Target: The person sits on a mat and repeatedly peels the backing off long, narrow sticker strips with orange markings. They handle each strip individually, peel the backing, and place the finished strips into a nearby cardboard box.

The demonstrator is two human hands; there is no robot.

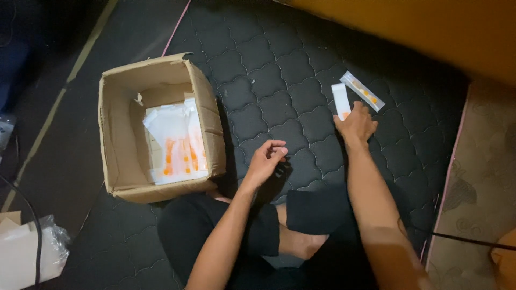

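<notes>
The greatest risk was judged to lie with the white packet (341,101), which was only lightly pinned under the fingertips of the right hand (356,125); on the soft quilted mattress (279,70) it could have been nudged sideways or slid out from under the fingers, and it might then have been knocked against the clear packet with orange contents (363,91) that lay just beside it, so that the two were muddled together. The dim light was judged to make a fumbled pick more likely. The right hand was spread flat with fingers extended onto the lower end of the white packet, not closed around it. The left hand (266,159) was held loosely curled above the mattress, between the box and the white packet, and it appeared to be holding nothing, though its palm side could not be seen clearly. The cardboard box (115,134), with more white and orange packets (177,145) stacked inside, stood open near the left hand and well apart from the right
</notes>
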